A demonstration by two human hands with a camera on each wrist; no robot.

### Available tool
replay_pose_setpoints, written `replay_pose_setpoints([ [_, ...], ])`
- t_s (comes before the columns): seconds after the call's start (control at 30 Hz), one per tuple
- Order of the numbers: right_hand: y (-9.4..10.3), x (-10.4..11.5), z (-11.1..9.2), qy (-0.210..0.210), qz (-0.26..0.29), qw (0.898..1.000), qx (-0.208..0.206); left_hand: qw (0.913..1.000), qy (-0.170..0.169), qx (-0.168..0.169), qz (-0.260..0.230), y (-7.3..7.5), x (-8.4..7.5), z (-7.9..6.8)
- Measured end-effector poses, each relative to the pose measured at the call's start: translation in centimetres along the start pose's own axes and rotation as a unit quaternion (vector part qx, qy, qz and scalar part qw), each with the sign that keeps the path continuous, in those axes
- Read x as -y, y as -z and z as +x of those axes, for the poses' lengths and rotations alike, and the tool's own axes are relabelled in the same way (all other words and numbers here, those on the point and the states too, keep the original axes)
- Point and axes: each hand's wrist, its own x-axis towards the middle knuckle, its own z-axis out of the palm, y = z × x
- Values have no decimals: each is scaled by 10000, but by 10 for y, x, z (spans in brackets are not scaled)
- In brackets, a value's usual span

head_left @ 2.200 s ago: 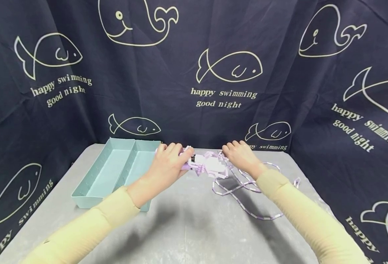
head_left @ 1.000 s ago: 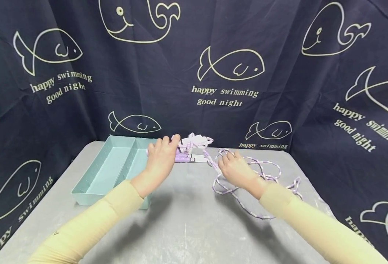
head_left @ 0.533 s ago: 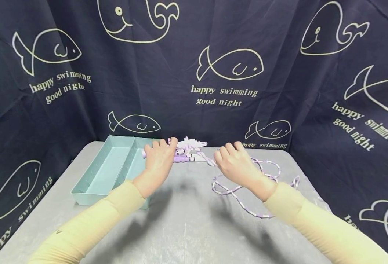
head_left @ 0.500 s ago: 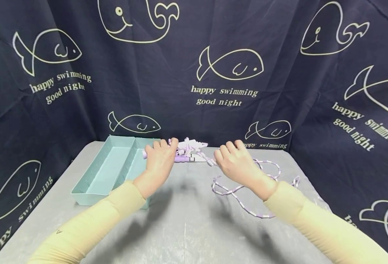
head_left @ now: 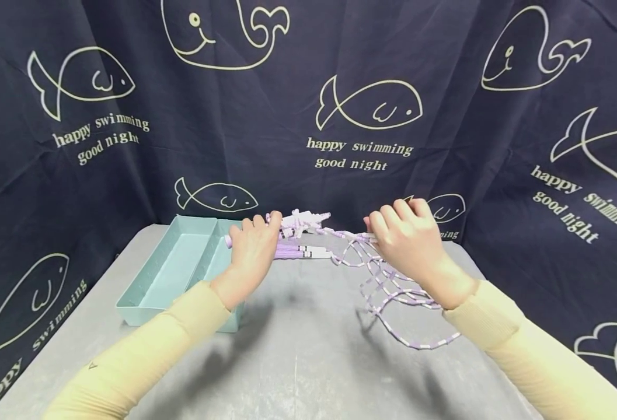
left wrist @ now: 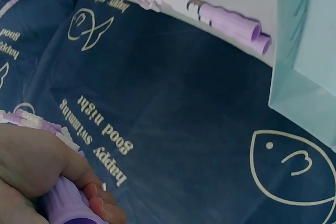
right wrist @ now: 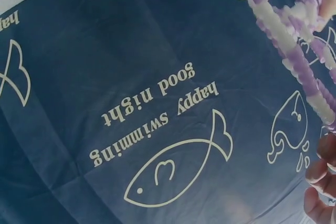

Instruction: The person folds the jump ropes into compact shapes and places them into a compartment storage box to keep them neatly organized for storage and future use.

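My left hand (head_left: 253, 251) grips a purple handle of a beaded jump rope, its end (left wrist: 68, 203) showing in the left wrist view. White and purple beads bunch beyond the fingers (left wrist: 105, 203). My right hand (head_left: 413, 239), raised over the right side of the table, holds the beaded cord (right wrist: 296, 61), which stretches between both hands. Loops of purple-and-white cord (head_left: 418, 348) hang and lie below the right hand. Two more purple handles with white tips (head_left: 300, 252) lie at the table's far edge, beads trailing from their tips.
A pale teal tray (head_left: 124, 315) with two compartments stands left, partly behind my left forearm. The grey table (head_left: 297, 361) backs onto a dark blue curtain (head_left: 287, 116) with fish prints, which also hangs at both sides.
My right hand has risen and moved right, drawing the cord out between my hands and lifting some loops. Earlier it was lower, near the coils. Lately my left hand has hardly moved.
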Motion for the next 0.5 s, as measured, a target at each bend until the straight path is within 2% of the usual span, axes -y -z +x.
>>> replay_pose_setpoints([
  [0.2, 0, -2, -8, -83, 11, 9999, 103, 9994, 298, -121, 88, 6, 7, 10],
  [0.37, -2, -4, -13, -91, -82, 9996, 246, 9986, 525, 70, -72, 12, 14, 17],
  [0.5, -4, -10, -18, -254, -231, 9988, 336, 9970, 758, 122, -114, 11, 27, 21],
])
